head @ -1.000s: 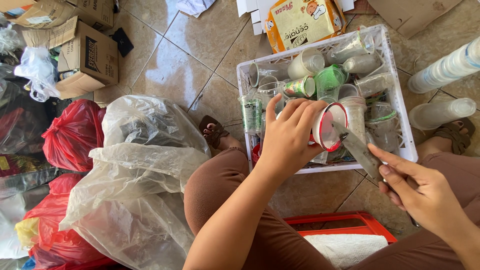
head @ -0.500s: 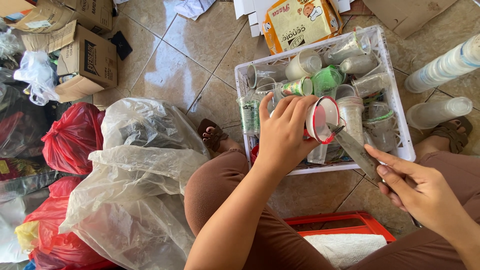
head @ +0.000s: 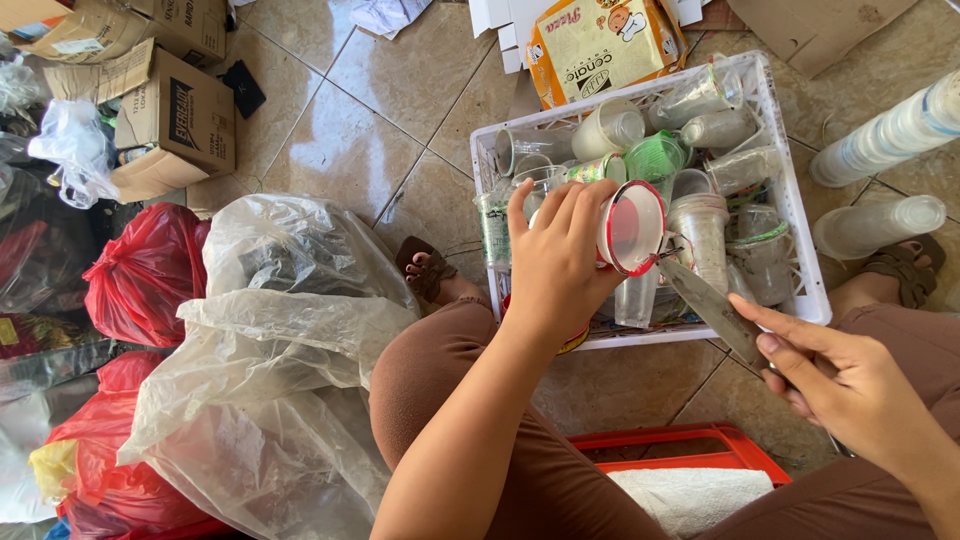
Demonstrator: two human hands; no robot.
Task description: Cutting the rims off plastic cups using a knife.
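My left hand [head: 553, 262] grips a white plastic cup with a red rim [head: 630, 227], held on its side over a white plastic crate [head: 795, 255]. My right hand [head: 850, 385] holds a knife [head: 712, 307] whose tip touches the cup's rim at its lower right. The crate is full of several used clear and white plastic cups, among them a green one [head: 654, 157]. My knees in brown cloth are at the bottom of the view.
A large clear plastic bag [head: 270, 360] sits left of my knee, with red bags [head: 145, 270] beside it. Cardboard boxes [head: 165, 115] lie at top left. Stacked clear cups [head: 885, 135] lie right of the crate. A red tray [head: 690, 465] holds white cloth.
My left hand has turned the cup slightly, so its red rim faces up more. The knife tip has come up against the rim.
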